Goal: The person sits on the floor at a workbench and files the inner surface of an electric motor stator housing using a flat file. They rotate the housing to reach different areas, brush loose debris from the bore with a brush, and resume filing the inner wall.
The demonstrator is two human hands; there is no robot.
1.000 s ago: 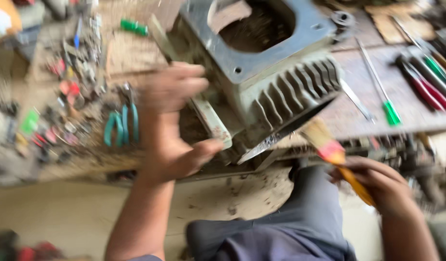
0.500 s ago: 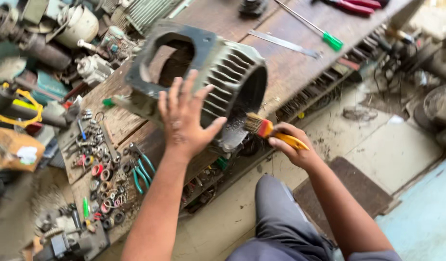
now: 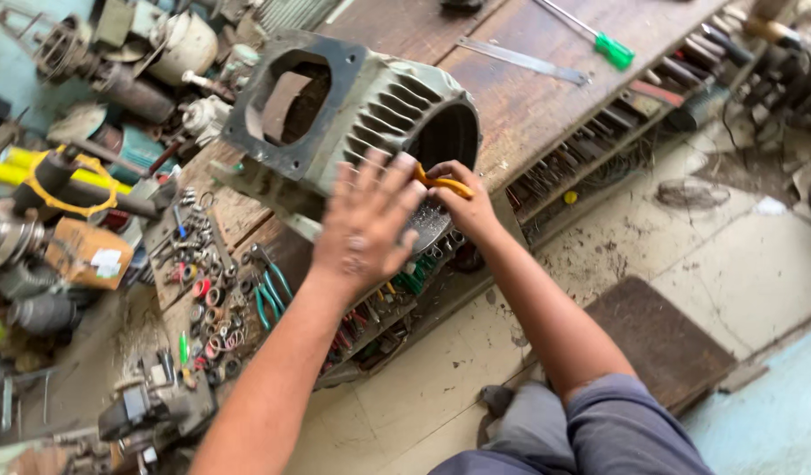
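A grey finned motor housing [image 3: 352, 114] lies on its side on a worn wooden bench [image 3: 511, 88], its round opening facing me. My left hand [image 3: 366, 220] is spread flat against the housing's finned side near the rim, fingers apart. My right hand [image 3: 462, 202] grips the orange handle of a small brush [image 3: 440, 183] at the lower edge of the round opening; the brush's bristle end is hidden behind my left hand's fingers.
A green-handled screwdriver [image 3: 599, 40] and a flat metal strip [image 3: 520, 60] lie on the bench behind the housing. Green-handled pliers [image 3: 269, 295] and many small rings lie at the left. Motor parts crowd the far left. A dark mat [image 3: 660, 343] lies on the floor.
My right hand has moved the brush from the outside of the housing to the rim of its round opening. My left hand has stayed flat on the finned side. The view has shifted.
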